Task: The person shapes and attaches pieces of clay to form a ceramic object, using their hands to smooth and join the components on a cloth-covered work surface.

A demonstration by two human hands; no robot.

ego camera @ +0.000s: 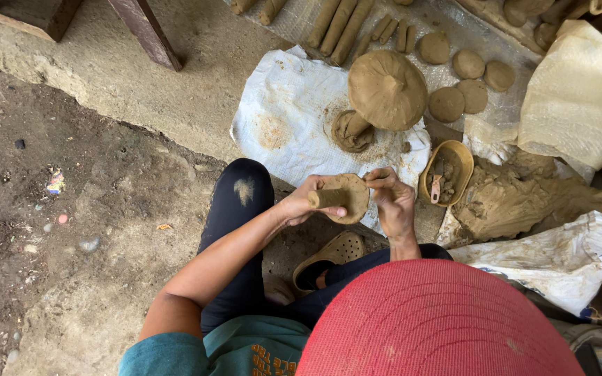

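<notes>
A dirt floor (71, 230) strewn w/ small pebbles fills the left of the frame, edged by a concrete ledge (134, 76). Moving right, a seated person in dark trousers holds work above the knees. The left hand (306, 203) has its fingers closed around a short clay stem (327, 198), which is joined to a flat clay disc (348, 196); the piece sits between both hands, just above a perforated tan sandal (332, 254). The right hand (393, 202) touches the disc's right edge, fingers (382, 175) curled and pinching the rim. Behind the hands, a white sack sheet (280, 118) lies on the ledge, carrying a finished clay mushroom shape (387, 89) w/ a smaller clay base (351, 131) beside it. Further back: rolled clay cylinders (339, 24) and several flat clay rounds (465, 80) on plastic sheeting. Right of the hands, a yellow bowl (461, 157) holds clay scraps and a small tool; next to it, a big lump of raw clay (524, 198) rests partly on white sacking (559, 261). A red woven hat brim (433, 320) fills the bottom right foreground.
</notes>
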